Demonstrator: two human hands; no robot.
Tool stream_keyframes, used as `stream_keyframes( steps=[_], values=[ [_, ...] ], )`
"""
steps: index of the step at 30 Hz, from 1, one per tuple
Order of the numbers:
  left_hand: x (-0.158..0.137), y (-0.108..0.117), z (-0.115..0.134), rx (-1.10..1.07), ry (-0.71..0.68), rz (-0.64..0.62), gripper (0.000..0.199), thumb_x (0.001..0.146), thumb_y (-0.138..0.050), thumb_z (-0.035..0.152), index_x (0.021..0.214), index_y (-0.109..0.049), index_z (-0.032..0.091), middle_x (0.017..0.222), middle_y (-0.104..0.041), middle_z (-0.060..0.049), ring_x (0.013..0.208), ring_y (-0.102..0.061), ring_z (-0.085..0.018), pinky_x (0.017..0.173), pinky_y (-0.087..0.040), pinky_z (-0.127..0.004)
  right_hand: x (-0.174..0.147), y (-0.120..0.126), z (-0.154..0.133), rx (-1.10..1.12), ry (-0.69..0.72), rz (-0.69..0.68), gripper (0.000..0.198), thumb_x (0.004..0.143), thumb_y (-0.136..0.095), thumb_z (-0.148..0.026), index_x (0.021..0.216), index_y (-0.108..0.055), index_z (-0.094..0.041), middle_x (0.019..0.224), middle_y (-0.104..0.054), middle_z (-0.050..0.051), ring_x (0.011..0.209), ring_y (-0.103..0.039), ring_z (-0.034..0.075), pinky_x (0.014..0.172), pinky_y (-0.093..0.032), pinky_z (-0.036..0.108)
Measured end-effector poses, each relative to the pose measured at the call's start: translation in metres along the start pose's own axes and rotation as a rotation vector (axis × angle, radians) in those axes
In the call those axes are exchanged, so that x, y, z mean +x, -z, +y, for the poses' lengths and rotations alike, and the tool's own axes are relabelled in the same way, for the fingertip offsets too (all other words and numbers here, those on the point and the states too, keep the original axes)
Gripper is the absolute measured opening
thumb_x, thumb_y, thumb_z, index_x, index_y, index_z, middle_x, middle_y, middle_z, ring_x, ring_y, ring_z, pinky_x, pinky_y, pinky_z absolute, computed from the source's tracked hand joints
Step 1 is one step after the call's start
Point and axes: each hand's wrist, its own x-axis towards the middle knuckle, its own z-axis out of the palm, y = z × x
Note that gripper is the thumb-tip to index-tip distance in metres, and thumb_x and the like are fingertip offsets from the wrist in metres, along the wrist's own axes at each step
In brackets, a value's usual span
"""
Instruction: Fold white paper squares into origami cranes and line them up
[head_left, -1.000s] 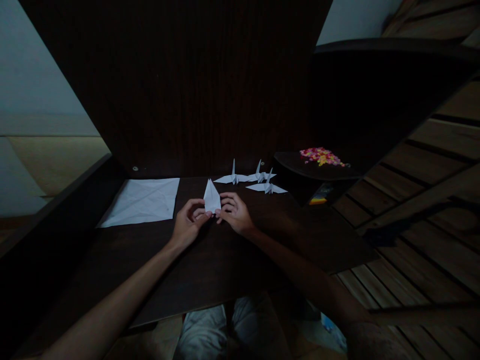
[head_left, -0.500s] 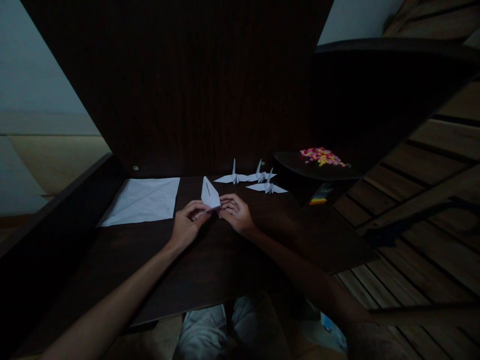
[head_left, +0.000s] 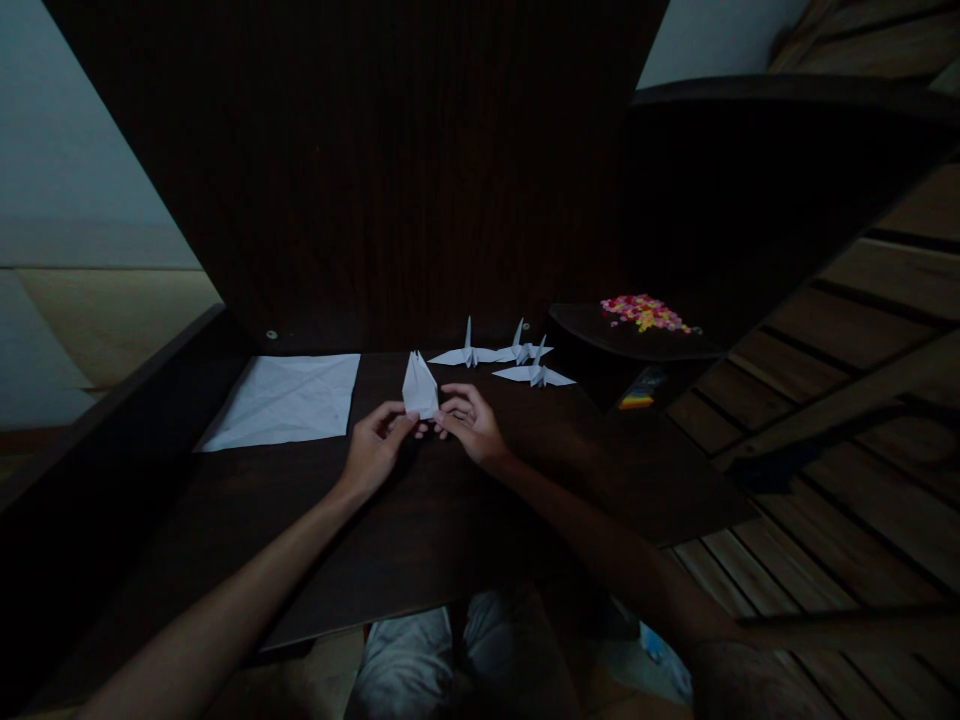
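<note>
Head view: left hand [head_left: 373, 446] and right hand [head_left: 475, 428] pinch folded paper [head_left: 420, 390] between them.

Dim; folded white paper [head_left: 420, 388] reads fine, dark-brown wooden panel [head_left: 360, 200] behind it near-black, brown wooden planks [head_left: 877, 272] right of it lens-skewed.

Single head-worn view: looks forward and down past lap [head_left: 405, 660], nearby desk [head_left: 390, 540].

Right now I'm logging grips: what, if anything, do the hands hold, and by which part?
The left hand and right hand hold the folded white paper by its lower end, one at each side, its points facing away.
</note>
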Motion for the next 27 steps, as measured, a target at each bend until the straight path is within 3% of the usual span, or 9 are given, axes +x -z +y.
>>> stream_keyframes(
  steps=[8,13,17,20,23,27],
  values=[
    [-0.0014,-0.0028,-0.0015,-0.182,-0.056,0.062,0.036,0.072,-0.070,0.027,0.095,-0.041,0.023,0.073,-0.062,0.005,0.063,-0.064,-0.013,0.064,-0.051,-0.026,0.0009,0.0011,0.0004,0.038,-0.072,-0.027,0.039,0.065,-0.073,-0.036,0.095,-0.055,-0.019,0.069,-0.063,-0.002,0.060,-0.060,0.012,0.054,-0.048,0.024],
    [-0.0015,0.0019,-0.0012,0.021,-0.069,0.013,0.018,0.077,-0.064,0.033,0.084,-0.056,0.019,0.071,-0.061,0.002,0.065,-0.061,-0.015,0.067,-0.050,-0.028,-0.0001,0.0013,-0.0017,0.007,-0.086,-0.049,0.032,0.064,-0.074,-0.039,0.083,-0.059,-0.018,0.071,-0.063,0.000,0.061,-0.061,0.012,0.056,-0.050,0.026],
    [-0.0024,0.0022,0.0000,0.166,-0.115,0.031,0.019,0.080,-0.061,0.035,0.086,-0.064,0.018,0.086,-0.066,-0.003,0.082,-0.062,-0.019,0.081,-0.048,-0.034,-0.0013,0.0015,-0.0022,-0.017,-0.050,-0.059,0.029,0.065,-0.074,-0.038,0.079,-0.059,-0.017,0.067,-0.061,-0.002,0.057,-0.057,0.010,0.057,-0.050,0.025],
    [-0.0039,-0.0008,0.0017,0.150,-0.150,0.032,0.021,0.079,-0.062,0.036,0.087,-0.065,0.017,0.105,-0.066,-0.007,0.099,-0.061,-0.022,0.089,-0.047,-0.037,-0.0017,0.0014,-0.0003,-0.013,-0.020,-0.066,0.028,0.066,-0.074,-0.038,0.077,-0.058,-0.017,0.067,-0.059,-0.002,0.056,-0.056,0.009,0.056,-0.050,0.025],
    [-0.0049,-0.0032,0.0018,0.081,-0.142,-0.012,0.026,0.075,-0.067,0.038,0.090,-0.064,0.017,0.121,-0.060,-0.009,0.103,-0.061,-0.024,0.086,-0.051,-0.038,-0.0014,0.0014,0.0027,0.002,0.006,-0.071,0.030,0.065,-0.074,-0.040,0.077,-0.057,-0.018,0.071,-0.058,-0.002,0.062,-0.057,0.011,0.056,-0.051,0.024],
    [-0.0043,-0.0025,-0.0003,0.072,-0.124,-0.059,0.028,0.073,-0.069,0.038,0.091,-0.065,0.017,0.118,-0.063,-0.009,0.104,-0.062,-0.025,0.091,-0.051,-0.044,-0.0008,0.0016,0.0059,-0.007,0.023,-0.073,0.031,0.066,-0.074,-0.042,0.079,-0.057,-0.020,0.075,-0.056,-0.001,0.071,-0.057,0.013,0.057,-0.053,0.025]
  ],
)
